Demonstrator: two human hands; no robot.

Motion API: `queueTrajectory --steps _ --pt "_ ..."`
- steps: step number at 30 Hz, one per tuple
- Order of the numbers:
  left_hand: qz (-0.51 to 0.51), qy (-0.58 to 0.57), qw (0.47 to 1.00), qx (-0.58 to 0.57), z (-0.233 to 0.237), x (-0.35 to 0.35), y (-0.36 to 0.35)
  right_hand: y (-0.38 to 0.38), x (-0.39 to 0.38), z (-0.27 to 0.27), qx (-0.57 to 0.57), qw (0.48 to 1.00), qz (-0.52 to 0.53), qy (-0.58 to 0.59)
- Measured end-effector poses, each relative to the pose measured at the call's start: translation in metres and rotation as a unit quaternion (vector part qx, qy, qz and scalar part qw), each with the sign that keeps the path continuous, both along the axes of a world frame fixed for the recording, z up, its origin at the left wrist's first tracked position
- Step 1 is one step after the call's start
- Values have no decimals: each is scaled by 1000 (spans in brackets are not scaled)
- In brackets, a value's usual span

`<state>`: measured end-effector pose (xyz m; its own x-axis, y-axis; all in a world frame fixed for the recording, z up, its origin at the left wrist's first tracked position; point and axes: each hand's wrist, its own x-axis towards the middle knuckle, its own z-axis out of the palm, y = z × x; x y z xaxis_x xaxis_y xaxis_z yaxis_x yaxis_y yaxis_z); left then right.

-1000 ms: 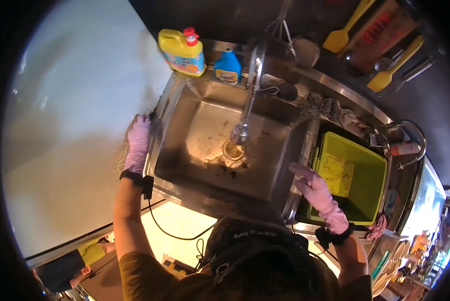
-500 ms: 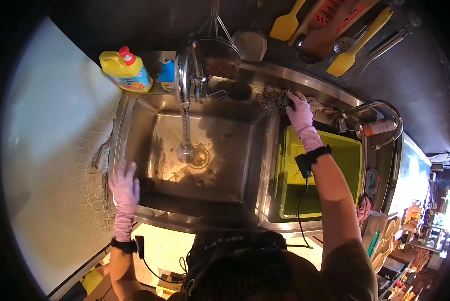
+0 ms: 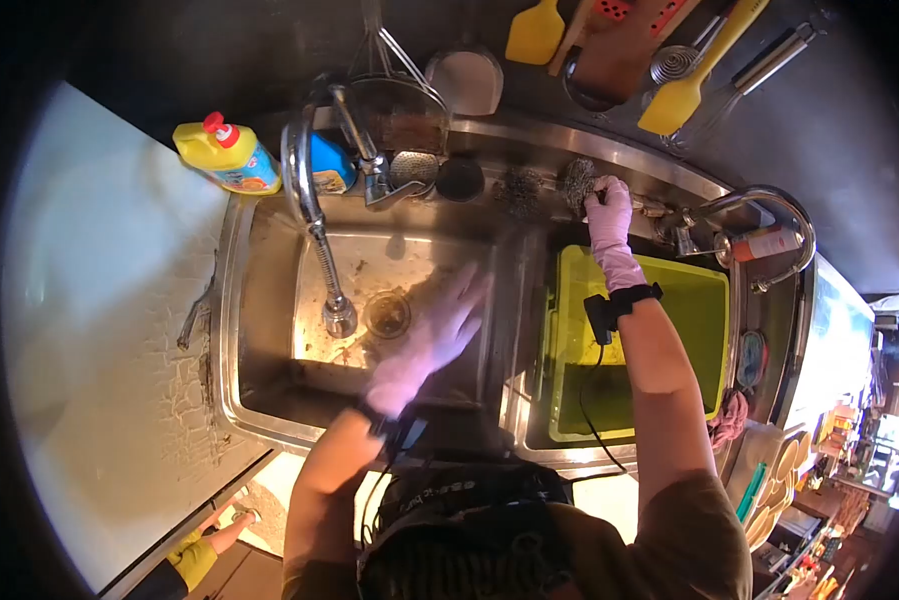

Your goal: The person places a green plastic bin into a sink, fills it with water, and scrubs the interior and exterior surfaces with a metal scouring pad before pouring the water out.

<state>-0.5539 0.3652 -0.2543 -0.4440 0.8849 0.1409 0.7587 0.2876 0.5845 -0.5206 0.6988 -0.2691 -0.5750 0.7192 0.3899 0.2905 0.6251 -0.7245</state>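
From the head view, my right hand (image 3: 609,222) is stretched to the back ledge (image 3: 529,140) of the sink, fingertips touching the right edge of a steel scourer (image 3: 575,180). The grip is narrow there, but the glove hides whether my fingers have closed on the wad, so I cannot tell. A second scourer (image 3: 521,190) sits just beside it to the left, and the green tub (image 3: 714,300) lies below my wrist in the right basin.

I judge the scourer to be light, springy and rough. It should squash under a pinch rather than slip, even when wet. The wire may snag my glove, so I would cup it across the bulging middle, not pluck at loose strands on the rim.

My left hand (image 3: 437,325) is blurred, fingers spread wide and holding nothing. It hangs over the left basin (image 3: 269,300), near the drain (image 3: 387,313) and the spray faucet (image 3: 314,230). A yellow bottle (image 3: 224,155) stands at the far corner of the counter (image 3: 99,330).
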Motion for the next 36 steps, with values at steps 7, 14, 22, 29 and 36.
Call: queueTrajectory --steps 7,14,22,29,36 --pt "6 5 1000 -20 -8 -36 109 -38 34 74 -338 929 74 127" --pt "45 -223 960 162 22 -8 63 -120 64 55 -548 808 165 143" --pt "182 -563 779 207 7 26 -75 -238 62 22 -526 785 324 -41" --pt "283 -309 896 145 32 9 -189 -348 19 54 -786 519 320 -100" --pt "126 -413 898 83 135 -126 -256 -414 -73 108 -752 514 401 95"
